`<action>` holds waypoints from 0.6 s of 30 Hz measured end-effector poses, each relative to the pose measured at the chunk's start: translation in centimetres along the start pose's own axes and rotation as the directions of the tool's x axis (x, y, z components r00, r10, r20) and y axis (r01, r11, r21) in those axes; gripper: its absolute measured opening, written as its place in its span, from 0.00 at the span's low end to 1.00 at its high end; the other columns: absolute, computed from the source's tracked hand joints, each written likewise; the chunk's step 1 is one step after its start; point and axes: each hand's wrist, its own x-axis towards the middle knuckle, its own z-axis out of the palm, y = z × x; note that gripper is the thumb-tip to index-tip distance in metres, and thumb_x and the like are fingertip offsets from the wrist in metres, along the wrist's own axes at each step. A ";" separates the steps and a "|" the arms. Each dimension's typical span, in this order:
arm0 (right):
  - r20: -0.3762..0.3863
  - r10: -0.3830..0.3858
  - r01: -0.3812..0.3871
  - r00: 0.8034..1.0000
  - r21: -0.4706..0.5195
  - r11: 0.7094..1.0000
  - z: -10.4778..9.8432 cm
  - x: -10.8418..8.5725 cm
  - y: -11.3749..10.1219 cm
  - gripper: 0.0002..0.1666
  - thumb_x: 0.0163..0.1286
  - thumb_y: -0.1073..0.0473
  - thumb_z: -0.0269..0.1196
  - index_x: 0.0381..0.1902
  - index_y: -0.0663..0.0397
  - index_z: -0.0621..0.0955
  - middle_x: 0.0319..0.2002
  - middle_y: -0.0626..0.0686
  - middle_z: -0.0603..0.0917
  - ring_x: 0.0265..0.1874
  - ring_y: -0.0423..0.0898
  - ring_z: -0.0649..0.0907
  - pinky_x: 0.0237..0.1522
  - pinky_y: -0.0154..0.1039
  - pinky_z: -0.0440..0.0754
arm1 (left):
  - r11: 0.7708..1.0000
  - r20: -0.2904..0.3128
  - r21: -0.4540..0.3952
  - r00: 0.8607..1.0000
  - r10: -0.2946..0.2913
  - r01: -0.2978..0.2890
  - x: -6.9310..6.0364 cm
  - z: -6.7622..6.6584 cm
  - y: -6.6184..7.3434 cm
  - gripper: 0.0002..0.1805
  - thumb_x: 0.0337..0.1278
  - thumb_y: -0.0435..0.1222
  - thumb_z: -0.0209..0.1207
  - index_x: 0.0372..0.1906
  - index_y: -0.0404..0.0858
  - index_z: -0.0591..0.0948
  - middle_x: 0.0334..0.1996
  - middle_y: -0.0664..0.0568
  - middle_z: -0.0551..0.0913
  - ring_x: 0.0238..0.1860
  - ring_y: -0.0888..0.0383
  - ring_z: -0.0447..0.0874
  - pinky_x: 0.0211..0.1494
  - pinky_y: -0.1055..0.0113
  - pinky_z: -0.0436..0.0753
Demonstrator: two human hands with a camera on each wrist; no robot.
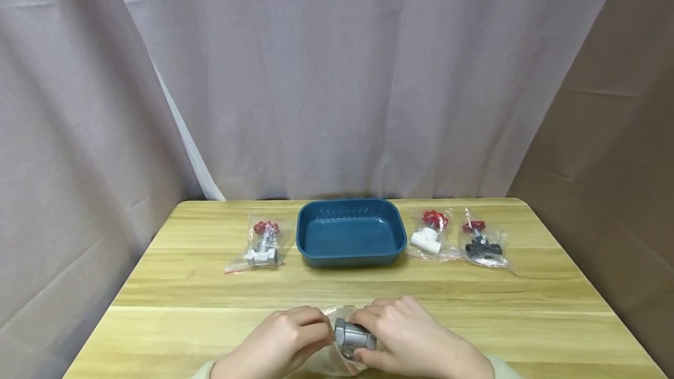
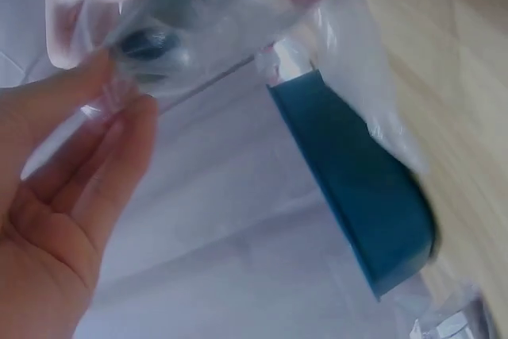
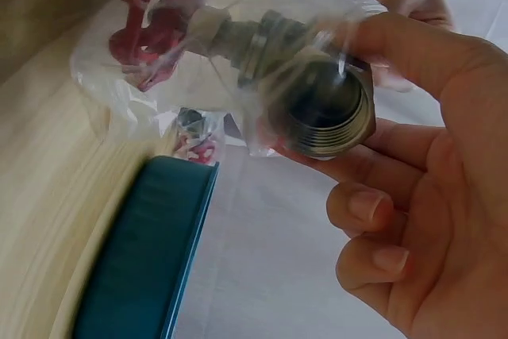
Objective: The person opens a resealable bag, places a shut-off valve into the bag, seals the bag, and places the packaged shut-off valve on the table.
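Near the table's front edge, a grey metal valve (image 1: 347, 333) lies inside a clear plastic bag (image 1: 333, 362). My right hand (image 1: 413, 335) grips the valve's body through the bag, with thumb and forefinger on opposite sides. In the right wrist view the valve's red handwheel (image 3: 159, 17) and its open threaded end (image 3: 329, 109) show through the plastic. My left hand (image 1: 281, 341) is on the other side of the valve and pinches a part of the bag (image 2: 190, 45) between thumb and fingers, plainest in the left wrist view.
A blue plastic basin (image 1: 351, 259) stands farther back on the wooden table (image 1: 210, 303). To its left lies a bagged metal valve (image 1: 262, 256); to its right lie a bagged white valve (image 1: 425, 240) and a bagged dark valve (image 1: 481, 250). Curtains (image 1: 337, 104) hang behind the table.
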 end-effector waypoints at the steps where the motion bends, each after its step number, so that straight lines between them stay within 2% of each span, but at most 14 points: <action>1: 0.020 0.006 -0.006 1.000 0.015 1.000 -0.1 0.0 -0.1 0.13 0.63 0.44 0.69 0.41 0.41 0.82 0.29 0.33 0.77 0.25 0.26 0.71 0.23 0.23 0.64 | 1.000 -0.005 -0.003 1.000 0.011 -0.011 0.0 -0.1 0.0 0.02 0.68 0.36 0.62 0.41 0.46 0.84 0.39 0.61 0.81 0.39 0.70 0.80 0.46 0.81 0.78; 7: 0.161 0.040 -0.063 0.986 0.139 0.988 -0.5 0.3 -0.3 0.11 0.68 0.46 0.66 0.45 0.41 0.82 0.29 0.30 0.75 0.24 0.26 0.71 0.23 0.25 0.67 | 0.993 -0.016 0.005 0.993 0.118 -0.118 0.2 -1.0 0.1 0.07 0.67 0.33 0.62 0.46 0.46 0.84 0.43 0.58 0.81 0.43 0.67 0.82 0.48 0.80 0.79; 9: 0.180 0.036 -0.066 0.983 0.165 0.984 -0.6 0.4 -0.3 0.11 0.69 0.46 0.65 0.46 0.41 0.82 0.29 0.29 0.74 0.23 0.26 0.71 0.23 0.25 0.67 | 0.991 -0.017 -0.002 0.990 0.137 -0.137 0.3 -1.2 0.1 0.08 0.67 0.32 0.61 0.47 0.46 0.84 0.43 0.58 0.81 0.43 0.67 0.82 0.47 0.80 0.79; 12: 0.150 -0.003 -0.022 0.989 0.162 0.987 -0.6 0.3 -0.4 0.11 0.69 0.47 0.65 0.46 0.42 0.82 0.29 0.29 0.74 0.22 0.25 0.70 0.23 0.23 0.66 | 0.990 -0.011 -0.014 0.990 0.140 -0.140 0.4 -1.6 0.1 0.07 0.67 0.33 0.62 0.46 0.46 0.84 0.42 0.59 0.81 0.41 0.68 0.81 0.46 0.81 0.78; 15: 0.098 -0.051 0.039 0.994 0.128 0.991 -0.4 0.1 -0.3 0.12 0.69 0.47 0.65 0.46 0.42 0.82 0.30 0.29 0.75 0.22 0.24 0.69 0.23 0.21 0.63 | 0.995 0.032 -0.027 0.995 0.097 -0.096 0.6 -1.8 0.0 0.06 0.67 0.38 0.64 0.46 0.47 0.83 0.41 0.62 0.80 0.41 0.71 0.78 0.47 0.82 0.77; 18: 0.071 -0.069 0.061 0.995 0.117 0.991 -0.1 -0.1 -0.2 0.12 0.69 0.47 0.65 0.47 0.43 0.81 0.31 0.30 0.76 0.22 0.23 0.68 0.23 0.19 0.62 | 0.997 0.073 -0.075 0.997 -0.017 0.022 0.8 -2.0 -0.2 0.12 0.66 0.46 0.64 0.49 0.47 0.82 0.43 0.64 0.80 0.43 0.71 0.78 0.48 0.80 0.77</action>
